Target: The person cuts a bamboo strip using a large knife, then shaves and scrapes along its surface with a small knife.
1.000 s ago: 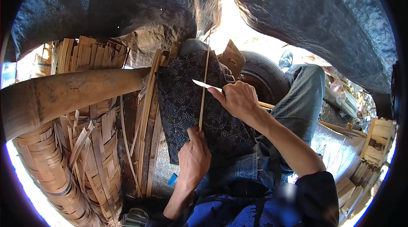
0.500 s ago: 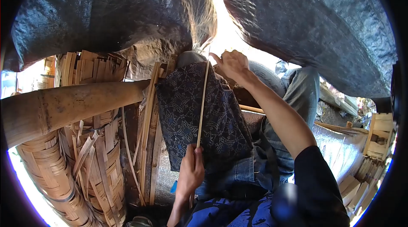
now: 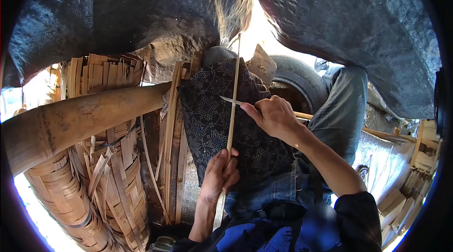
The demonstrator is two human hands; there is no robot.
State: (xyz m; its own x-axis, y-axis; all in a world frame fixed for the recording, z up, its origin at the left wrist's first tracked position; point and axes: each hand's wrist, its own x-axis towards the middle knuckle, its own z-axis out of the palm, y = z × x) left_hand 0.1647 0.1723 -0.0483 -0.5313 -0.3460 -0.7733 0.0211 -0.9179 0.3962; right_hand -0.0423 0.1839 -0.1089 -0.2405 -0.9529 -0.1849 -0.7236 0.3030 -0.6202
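Note:
My left hand (image 3: 219,175) is closed around a long, thin bamboo strip (image 3: 231,129), whose wider lower end sticks out below the fist. The strip runs upward over a dark patterned cloth (image 3: 205,115) draped on my leg. In my right hand (image 3: 275,116) is a knife, its handle hidden by the fingers. The narrow knife blade (image 3: 227,99) points left and crosses the strip above my left hand. Whether the edge bites into the bamboo, I cannot tell.
A thick bamboo pole (image 3: 94,115) juts in from the left, above woven bamboo rolls (image 3: 66,190). Upright slats (image 3: 172,134) stand beside the cloth. A tire (image 3: 299,79) lies beyond my right hand. Dark tarpaulin (image 3: 349,30) hangs overhead, and wood pieces (image 3: 394,205) are stacked at right.
My right hand has come down and back from the strip's far end, bringing the knife blade into plain view. My left hand has shifted slightly up, and more strip shows below it.

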